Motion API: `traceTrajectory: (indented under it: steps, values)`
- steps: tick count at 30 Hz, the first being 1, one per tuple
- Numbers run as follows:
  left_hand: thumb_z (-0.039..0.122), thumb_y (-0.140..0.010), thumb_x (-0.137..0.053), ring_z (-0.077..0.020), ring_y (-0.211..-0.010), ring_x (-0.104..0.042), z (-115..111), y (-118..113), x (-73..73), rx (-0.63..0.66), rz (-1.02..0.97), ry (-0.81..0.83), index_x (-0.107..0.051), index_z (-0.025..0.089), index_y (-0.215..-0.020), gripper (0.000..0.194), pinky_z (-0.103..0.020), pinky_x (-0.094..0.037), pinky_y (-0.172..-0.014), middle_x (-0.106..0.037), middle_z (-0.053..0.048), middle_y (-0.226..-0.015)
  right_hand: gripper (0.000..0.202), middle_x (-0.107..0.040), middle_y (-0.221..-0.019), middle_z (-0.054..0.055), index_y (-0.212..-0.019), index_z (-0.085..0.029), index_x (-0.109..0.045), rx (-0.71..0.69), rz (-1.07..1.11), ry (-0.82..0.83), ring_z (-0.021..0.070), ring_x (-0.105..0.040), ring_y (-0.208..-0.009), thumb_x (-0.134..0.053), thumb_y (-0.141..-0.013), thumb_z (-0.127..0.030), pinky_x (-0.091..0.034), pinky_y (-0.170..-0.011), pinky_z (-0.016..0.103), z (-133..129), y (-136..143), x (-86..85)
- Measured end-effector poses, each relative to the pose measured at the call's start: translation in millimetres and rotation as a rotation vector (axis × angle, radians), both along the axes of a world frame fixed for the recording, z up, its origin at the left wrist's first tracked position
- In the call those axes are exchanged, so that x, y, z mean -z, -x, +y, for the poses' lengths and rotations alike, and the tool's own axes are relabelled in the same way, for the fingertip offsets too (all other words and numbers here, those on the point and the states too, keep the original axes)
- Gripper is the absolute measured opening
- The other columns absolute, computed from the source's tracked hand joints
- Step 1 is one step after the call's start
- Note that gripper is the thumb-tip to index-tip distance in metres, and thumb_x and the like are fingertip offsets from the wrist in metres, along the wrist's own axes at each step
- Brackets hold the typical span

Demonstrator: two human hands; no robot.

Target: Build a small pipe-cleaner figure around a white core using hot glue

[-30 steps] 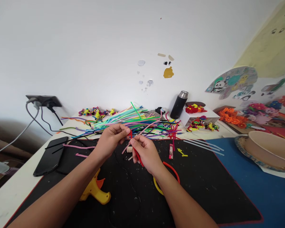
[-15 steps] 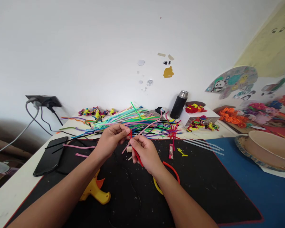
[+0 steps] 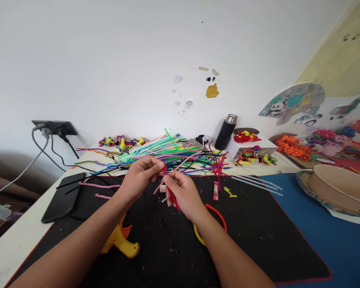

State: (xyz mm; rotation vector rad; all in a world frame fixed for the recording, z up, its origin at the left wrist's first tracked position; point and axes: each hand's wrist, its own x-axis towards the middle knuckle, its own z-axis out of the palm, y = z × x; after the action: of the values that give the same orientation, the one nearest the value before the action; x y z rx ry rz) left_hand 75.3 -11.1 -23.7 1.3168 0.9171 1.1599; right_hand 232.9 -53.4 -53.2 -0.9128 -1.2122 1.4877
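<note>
Only partway along, by the look of it: small bright figures (image 3: 123,143) already shaped at the back left of the table (image 3: 12,248), but too little on show to judge the remaining work on the red fuzzy strip (image 3: 174,200). Pinching the strip's upper end between thumb and forefinger of the left hand (image 3: 140,175), above the black mat (image 3: 249,240). Just rightward, gripping lower down with right hand (image 3: 184,193) curled nearly closed, tail end poking out below.

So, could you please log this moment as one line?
left hand: pinches red stem | right hand: holds red stem | mat: yellow tool, spool | behind: stem pile, bottle
</note>
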Motion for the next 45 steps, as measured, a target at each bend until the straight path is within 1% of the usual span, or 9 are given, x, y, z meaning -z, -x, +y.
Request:
traceTrajectory:
  steps: [8, 14, 26, 35, 41, 45]
  values:
    - [0.041, -0.08, -0.083, -0.008, -0.05, -0.042, 0.7, 0.5, 2.6, 0.001, -0.019, -0.002, -0.068, 0.016, -0.075, 0.03, -0.022, -0.029, -0.048, -0.062, 0.001, -0.064, 0.031, -0.056, -0.049, -0.008, -0.088, -0.019, -0.06, -0.002, -0.01, -0.004, 0.0082, -0.048, -0.034, -0.063, -0.093, -0.05, -0.033, -0.038, 0.018, 0.1, 0.0, 0.6]
    - [0.04, -0.081, -0.083, -0.0077, -0.049, -0.042, 1.5, 1.8, 5.3, 0.002, -0.023, -0.003, -0.068, 0.016, -0.075, 0.029, -0.022, -0.029, -0.048, -0.062, 0.002, -0.065, 0.035, -0.055, -0.05, -0.008, -0.088, -0.019, -0.06, 0.001, -0.026, -0.004, 0.0086, -0.049, -0.035, -0.063, -0.092, -0.054, -0.033, -0.038, 0.019, -0.4, 0.0, 0.3]
    - [0.041, -0.08, -0.083, -0.0075, -0.049, -0.041, 2.0, 0.7, 5.3, -0.002, -0.024, 0.003, -0.068, 0.016, -0.075, 0.03, -0.022, -0.028, -0.047, -0.062, 0.001, -0.065, 0.032, -0.055, -0.05, -0.008, -0.089, -0.019, -0.06, -0.002, -0.037, -0.013, 0.008, -0.047, -0.034, -0.062, -0.094, -0.05, -0.034, -0.039, 0.019, -1.3, 0.0, -0.5]
    - [0.041, -0.081, -0.082, -0.0081, -0.05, -0.041, 1.5, 1.4, 5.0, 0.001, -0.029, 0.005, -0.067, 0.017, -0.075, 0.029, -0.023, -0.027, -0.048, -0.062, 0.001, -0.065, 0.032, -0.056, -0.053, -0.007, -0.087, -0.019, -0.06, -0.007, -0.041, -0.024, 0.0088, -0.051, -0.036, -0.062, -0.094, -0.051, -0.034, -0.038, 0.02, 0.1, 1.5, 3.0]
    - [0.041, -0.082, -0.081, -0.008, -0.05, -0.041, 3.1, 1.1, 7.5, 0.003, -0.024, -0.003, -0.067, 0.017, -0.075, 0.029, -0.023, -0.027, -0.048, -0.062, 0.001, -0.066, 0.032, -0.056, -0.053, -0.007, -0.086, -0.019, -0.059, 0.0, -0.047, -0.018, 0.0088, -0.051, -0.036, -0.062, -0.093, -0.051, -0.034, -0.038, 0.02, -1.3, 1.3, 0.2]
    - [0.041, -0.082, -0.082, -0.0078, -0.05, -0.041, 2.9, 0.5, 6.4, 0.003, -0.026, 0.006, -0.067, 0.016, -0.075, 0.029, -0.023, -0.027, -0.048, -0.062, 0.001, -0.066, 0.031, -0.056, -0.052, -0.008, -0.087, -0.019, -0.059, 0.001, -0.059, -0.022, 0.0086, -0.05, -0.036, -0.061, -0.094, -0.049, -0.034, -0.038, 0.019, -2.1, 1.1, -0.9]
